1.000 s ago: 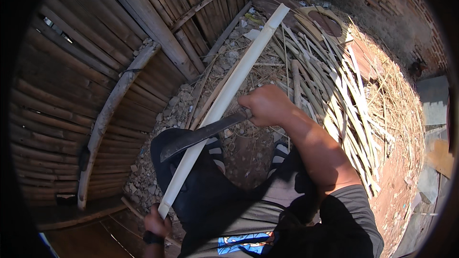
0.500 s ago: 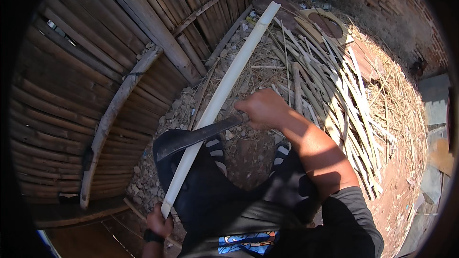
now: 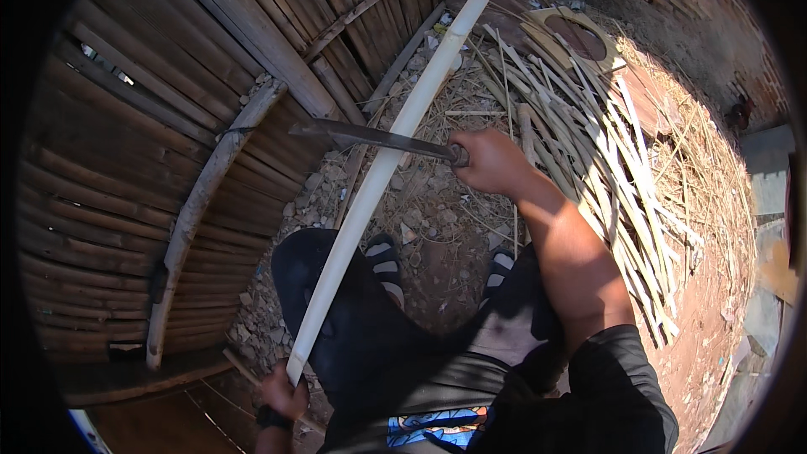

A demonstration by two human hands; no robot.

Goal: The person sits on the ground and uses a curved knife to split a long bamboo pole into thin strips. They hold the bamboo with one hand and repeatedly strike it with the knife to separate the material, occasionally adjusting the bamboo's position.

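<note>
A long pale strip of split bamboo (image 3: 363,193) slants from my left knee up toward the far wall. My left hand (image 3: 283,392) is closed round its near end, low at the left. In my right hand (image 3: 490,161) is the handle of a machete (image 3: 387,139), gripped in a fist. The dark blade lies across the bamboo strip a little beyond its middle, pointing left. Whether the edge touches the strip or hovers just over it, I cannot tell.
Several split bamboo strips (image 3: 605,160) lie heaped at the right. A bamboo-slat wall (image 3: 109,219) with a curved pole (image 3: 202,202) stands close on the left. A brick wall (image 3: 672,0) rises behind. Stones and straw litter the ground around my striped sandals (image 3: 387,271).
The machete has moved away from my knee, farther up along the bamboo strip, and my right hand has gone forward and right with it. My left hand has hardly moved.
</note>
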